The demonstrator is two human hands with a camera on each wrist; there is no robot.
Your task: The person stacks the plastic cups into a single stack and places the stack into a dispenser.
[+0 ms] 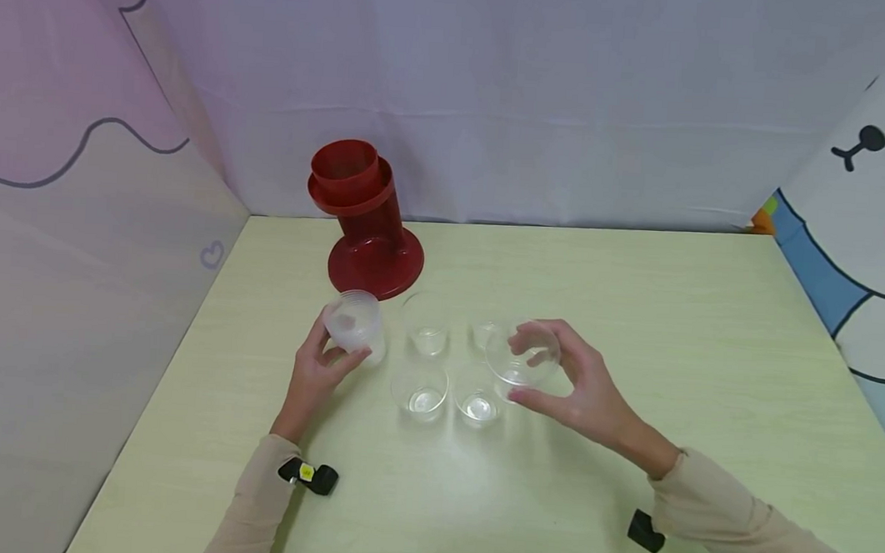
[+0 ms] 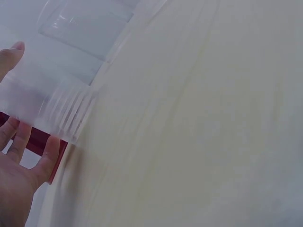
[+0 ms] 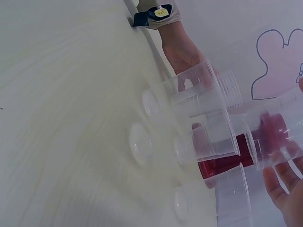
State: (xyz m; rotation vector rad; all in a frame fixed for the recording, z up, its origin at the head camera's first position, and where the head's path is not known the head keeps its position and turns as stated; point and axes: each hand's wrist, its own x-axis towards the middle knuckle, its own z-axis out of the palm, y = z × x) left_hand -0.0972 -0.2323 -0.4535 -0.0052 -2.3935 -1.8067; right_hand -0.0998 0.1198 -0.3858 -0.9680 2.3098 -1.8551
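Note:
My left hand (image 1: 321, 370) grips a nested stack of clear plastic cups (image 1: 353, 320), fingers and thumb around its sides; the stacked rims (image 2: 71, 111) show in the left wrist view. My right hand (image 1: 568, 387) holds a single clear plastic cup (image 1: 524, 360) between thumb and fingers. In the right wrist view that cup (image 3: 277, 125) is off the table, beyond the standing ones. Several clear cups stand upright on the table between my hands in two rows, among them a front left cup (image 1: 421, 396) and a front right cup (image 1: 478, 404).
A dark red stand (image 1: 376, 260) with a round base and a cup-like top is at the back left, just behind the stack. The pale wooden table (image 1: 637, 287) meets a light cloth backdrop (image 1: 534, 106). Printed cloth panels (image 1: 873, 232) flank both sides.

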